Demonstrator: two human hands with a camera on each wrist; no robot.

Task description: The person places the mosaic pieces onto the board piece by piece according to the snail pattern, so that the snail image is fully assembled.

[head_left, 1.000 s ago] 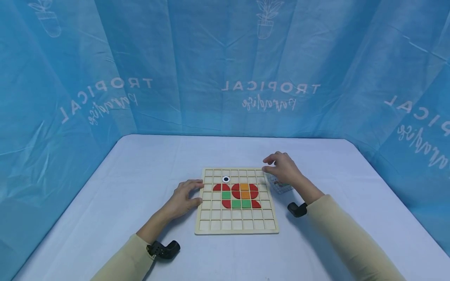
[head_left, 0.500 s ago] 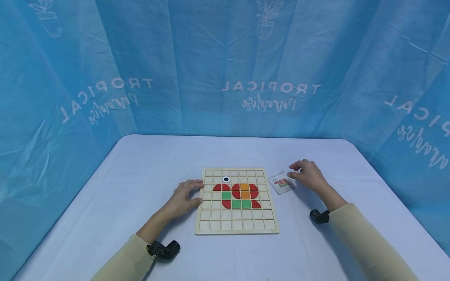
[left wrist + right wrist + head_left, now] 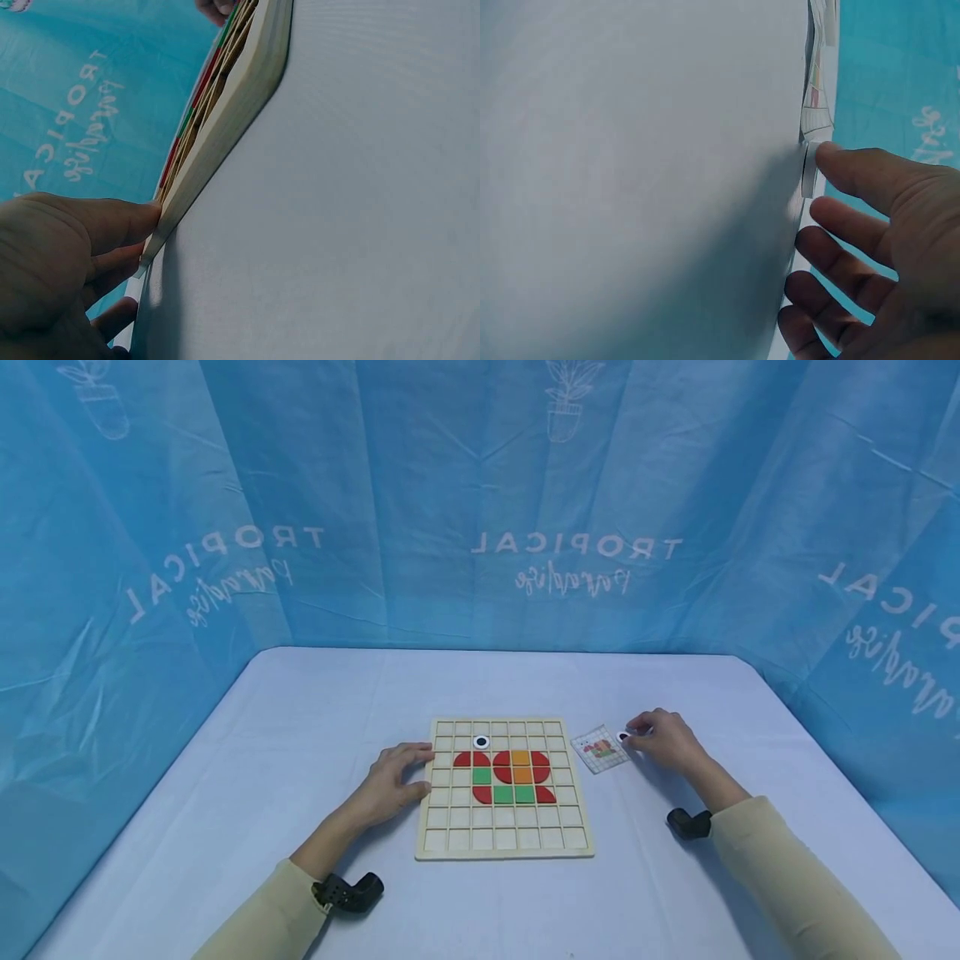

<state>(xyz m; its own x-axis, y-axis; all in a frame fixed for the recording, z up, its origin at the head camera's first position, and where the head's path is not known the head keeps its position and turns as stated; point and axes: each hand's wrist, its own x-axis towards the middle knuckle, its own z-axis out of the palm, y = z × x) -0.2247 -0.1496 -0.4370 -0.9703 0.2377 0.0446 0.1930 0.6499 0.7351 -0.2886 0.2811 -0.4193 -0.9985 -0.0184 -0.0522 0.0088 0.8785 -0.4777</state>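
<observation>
In the head view, a square wooden grid board [image 3: 504, 840] lies flat, with red, green and orange tiles set in its middle. A round eye piece [image 3: 482, 742] sits among its upper squares. My left hand [image 3: 390, 782] rests at the board's left edge, thumb and fingertips at the rim; its fingers also show in the left wrist view. My right hand [image 3: 667, 742] is low over the table right of the board. Its thumb tip is right at a second eye piece [image 3: 622, 737], thumb and forefinger apart in the right wrist view, where the white piece [image 3: 809, 171] shows edge-on.
A small patterned card [image 3: 600, 750] with a coloured grid picture lies between the board and my right hand. White cloth [image 3: 360, 693] covers the table. A blue printed curtain [image 3: 480, 485] hangs round its back and sides.
My right hand has moved from over the board's upper right corner to the right, past the card. The card and the second eye piece now show. The left hand stays at the board.
</observation>
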